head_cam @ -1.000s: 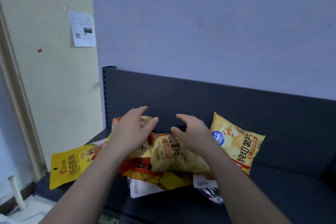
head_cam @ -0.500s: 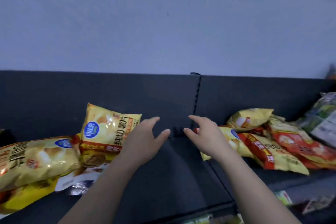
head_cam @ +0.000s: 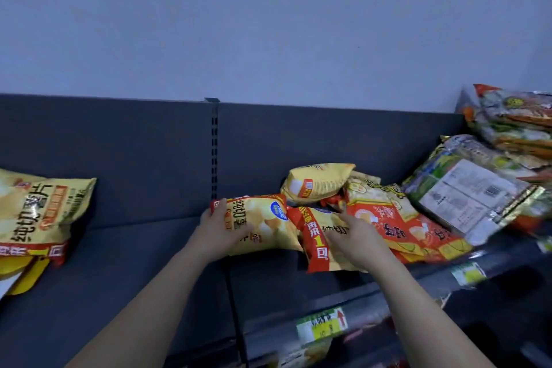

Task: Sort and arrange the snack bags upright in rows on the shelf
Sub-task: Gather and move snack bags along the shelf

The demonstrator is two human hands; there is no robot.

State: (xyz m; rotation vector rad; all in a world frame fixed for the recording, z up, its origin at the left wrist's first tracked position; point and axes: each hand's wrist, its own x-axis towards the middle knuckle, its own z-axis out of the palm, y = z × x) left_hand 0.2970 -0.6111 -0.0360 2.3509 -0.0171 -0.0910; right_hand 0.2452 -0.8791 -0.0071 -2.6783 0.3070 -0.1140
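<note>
My left hand grips one yellow bag at its left end, with the fingers curled round the edge. This bag lies on its side in the middle of the shelf, just right of the slotted post. My right hand rests on a second bag, which touches the first. Its fingers are quite straight and close together; the thumb I cannot see.

Behind these two I count three more puffy bags in a heap, overlapping: a yellow one on top, a pale one and a red-orange one. At the far right are flat, crinkled foil packs, green and silver. They are stacked and cut by the frame edge, so I cannot count them. On the left, one big yellow bag leans on the back panel; others under it are mostly out of view.

All the bags are shiny film, pillow-shaped. The shelf is dark grey and matte. Two price labels sit on its front edge, the print too blurred to read.
</note>
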